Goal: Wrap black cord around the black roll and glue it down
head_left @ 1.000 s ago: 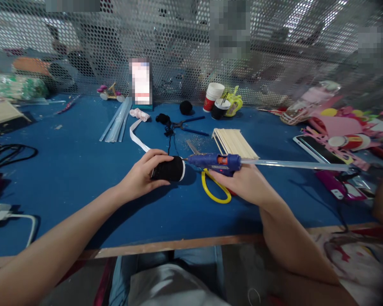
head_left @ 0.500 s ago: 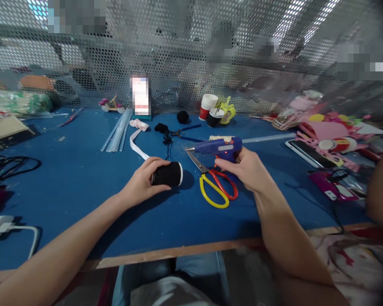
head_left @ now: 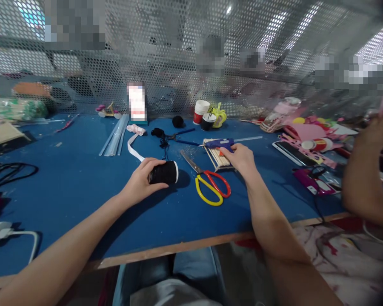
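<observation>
My left hand [head_left: 143,180] is wrapped round a black cylinder [head_left: 164,173] with a white rim, lying on its side on the blue table [head_left: 115,229]. A white ribbon [head_left: 135,149] runs up from behind that hand. In my right hand [head_left: 241,157] is a blue glue gun [head_left: 218,143], its tip pointing left and a clear glue stick [head_left: 249,138] coming out of its back. The gun is over a small rack of pale wooden sticks [head_left: 219,160]. Between my hands lie scissors [head_left: 198,169] with one red and one yellow handle, slightly apart.
Behind are pliers [head_left: 185,131], a black yarn ball [head_left: 178,122], paper cups [head_left: 201,111], a phone [head_left: 137,102] and glue sticks [head_left: 114,138]. Pink crafts [head_left: 309,131], another phone [head_left: 295,154] and a purple glue gun [head_left: 314,181] lie right, beside another person's arm [head_left: 362,170].
My right hand has moved the blue glue gun back and away, over the stick rack, which now shows more. The camera view has shifted slightly. Another person's arm at the right is raised.
</observation>
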`<action>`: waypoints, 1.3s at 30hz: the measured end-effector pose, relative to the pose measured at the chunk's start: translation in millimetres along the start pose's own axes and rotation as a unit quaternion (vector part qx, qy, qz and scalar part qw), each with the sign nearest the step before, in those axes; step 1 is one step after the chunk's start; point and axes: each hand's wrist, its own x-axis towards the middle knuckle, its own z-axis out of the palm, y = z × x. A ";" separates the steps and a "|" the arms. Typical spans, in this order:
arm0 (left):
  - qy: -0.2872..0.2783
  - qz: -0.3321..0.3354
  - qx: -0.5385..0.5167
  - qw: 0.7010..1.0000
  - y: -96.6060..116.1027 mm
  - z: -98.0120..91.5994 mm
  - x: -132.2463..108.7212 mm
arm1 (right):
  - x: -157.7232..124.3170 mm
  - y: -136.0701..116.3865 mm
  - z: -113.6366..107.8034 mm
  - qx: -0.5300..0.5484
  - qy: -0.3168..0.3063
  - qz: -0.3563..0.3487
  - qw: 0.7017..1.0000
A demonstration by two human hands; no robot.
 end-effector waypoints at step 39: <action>-0.068 0.054 -0.048 0.995 9.7 2.3 -6.9 | -73.2 -120.4 6.6 0.528 -0.277 -0.176 0.783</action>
